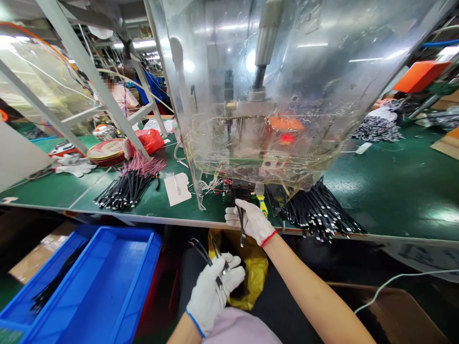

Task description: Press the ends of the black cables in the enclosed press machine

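Observation:
Both my hands wear white knit gloves. My left hand [216,285], low in front of my lap, is closed around a few short black cables [202,252], their ends sticking up past the fingers. At the table's front edge, my right hand [253,220] pinches a black cable [241,228] that hangs down from the fingertips. Its upper end is at a small black fixture [244,187] under the machine; I cannot tell whether it sits inside. A clear plastic guard [229,134] covers the machine above. A yellow-green tool [263,206] lies beside the fixture.
Bundles of black cables lie on the green table at left [124,190] and right [322,210]. A white card [178,189] lies near the left bundle. Blue trays [96,267] stand at lower left. A yellow bag [256,272] hangs below the edge. Another person [122,95] sits behind.

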